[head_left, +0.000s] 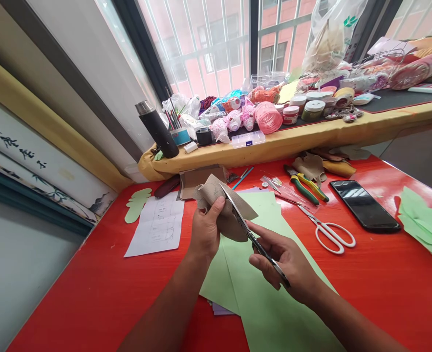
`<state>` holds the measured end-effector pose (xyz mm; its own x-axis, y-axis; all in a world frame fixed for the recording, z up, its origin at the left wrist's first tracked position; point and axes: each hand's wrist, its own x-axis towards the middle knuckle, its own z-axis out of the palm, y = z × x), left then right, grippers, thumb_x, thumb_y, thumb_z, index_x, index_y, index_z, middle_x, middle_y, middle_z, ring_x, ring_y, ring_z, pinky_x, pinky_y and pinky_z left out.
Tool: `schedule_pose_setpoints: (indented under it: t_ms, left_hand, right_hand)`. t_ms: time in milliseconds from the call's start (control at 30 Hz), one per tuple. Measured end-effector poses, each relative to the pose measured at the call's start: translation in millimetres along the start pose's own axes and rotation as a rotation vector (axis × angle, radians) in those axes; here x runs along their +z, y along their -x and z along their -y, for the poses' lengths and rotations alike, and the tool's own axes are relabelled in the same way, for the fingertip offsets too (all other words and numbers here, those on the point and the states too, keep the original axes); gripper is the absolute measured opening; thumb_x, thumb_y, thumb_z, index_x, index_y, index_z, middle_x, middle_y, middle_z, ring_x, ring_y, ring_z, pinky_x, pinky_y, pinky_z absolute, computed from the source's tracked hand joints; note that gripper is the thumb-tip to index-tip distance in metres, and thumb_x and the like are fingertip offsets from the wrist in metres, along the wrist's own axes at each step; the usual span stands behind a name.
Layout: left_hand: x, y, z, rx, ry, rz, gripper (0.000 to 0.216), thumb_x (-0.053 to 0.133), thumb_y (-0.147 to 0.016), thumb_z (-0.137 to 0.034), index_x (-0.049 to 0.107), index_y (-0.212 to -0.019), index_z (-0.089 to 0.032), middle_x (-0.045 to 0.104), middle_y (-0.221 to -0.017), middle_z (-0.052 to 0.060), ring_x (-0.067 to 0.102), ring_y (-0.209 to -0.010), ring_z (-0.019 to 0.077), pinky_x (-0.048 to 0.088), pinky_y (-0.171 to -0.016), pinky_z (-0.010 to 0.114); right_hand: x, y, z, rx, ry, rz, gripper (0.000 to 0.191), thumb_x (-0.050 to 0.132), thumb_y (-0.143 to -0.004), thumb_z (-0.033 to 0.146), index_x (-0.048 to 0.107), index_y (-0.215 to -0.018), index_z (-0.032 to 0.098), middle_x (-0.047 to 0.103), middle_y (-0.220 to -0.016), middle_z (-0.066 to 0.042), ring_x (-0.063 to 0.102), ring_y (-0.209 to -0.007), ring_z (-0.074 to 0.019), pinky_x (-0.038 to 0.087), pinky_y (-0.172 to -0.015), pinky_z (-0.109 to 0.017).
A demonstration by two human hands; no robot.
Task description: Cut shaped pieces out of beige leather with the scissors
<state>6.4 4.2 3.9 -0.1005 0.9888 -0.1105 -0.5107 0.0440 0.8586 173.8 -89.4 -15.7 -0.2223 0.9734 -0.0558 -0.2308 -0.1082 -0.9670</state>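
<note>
My left hand [206, 227] pinches a curled piece of brownish-grey leather-like sheet [233, 230], thumb on top. Faint drawn lines show on its upper face. In my right hand [285, 264] is a pair of dark-handled scissors [243, 222], with the blades pointing up and left across the sheet. The lower part of the sheet hangs beside the blades. Beneath both hands lie large sheets of light green paper [270, 303]. My right fingers wrap around the scissor handles and partly hide them.
White-handled scissors [335, 237], a black phone [364, 205] and pliers [306, 185] lie to the right, with green paper scraps [426, 222] farther right. At left is a paper with drawings [156, 225]. A cluttered ledge holds a black thermos [157, 129] and paint jars [313, 111].
</note>
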Motion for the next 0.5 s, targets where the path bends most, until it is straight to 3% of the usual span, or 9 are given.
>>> schedule_pose_setpoints:
  t_ms: [500]
  left_hand:
    - [-1.6,-3.4,2.2,0.035,0.022,-0.020,0.047,0.100,-0.070,-0.037,0.080,-0.109,-0.020,0.083,-0.099,0.003,0.079,-0.092,0.0211,0.057,-0.097,0.035]
  right_hand:
    - [2.4,1.2,0.6,0.001,0.117,-0.012,0.074,0.080,-0.097,0.044,0.061,-0.161,0.013,0.040,-0.061,0.010,0.033,-0.050,-0.0106,0.030,-0.047,-0.026]
